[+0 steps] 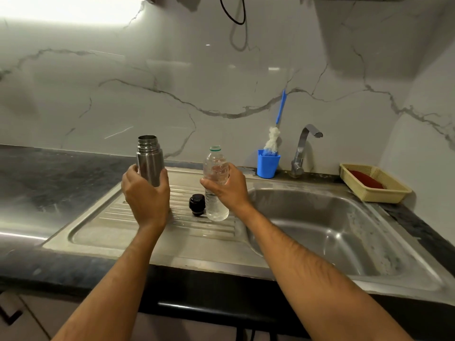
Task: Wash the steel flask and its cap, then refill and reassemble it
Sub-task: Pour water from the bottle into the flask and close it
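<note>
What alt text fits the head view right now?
Left hand grips an open, upright steel flask and right hand grips an uncapped clear plastic water bottle, both above a ribbed steel drainboard. The flask's black round cap lies on the drainboard between them.

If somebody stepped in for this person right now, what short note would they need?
Left hand grips the open steel flask, upright above the drainboard. Right hand grips an uncapped plastic water bottle, partly full. The black cap lies on the drainboard between the hands.
Done: cap is off. Whether washing is finished cannot be told.
Left: probably pour water into the flask, then screw the cap on.
</note>
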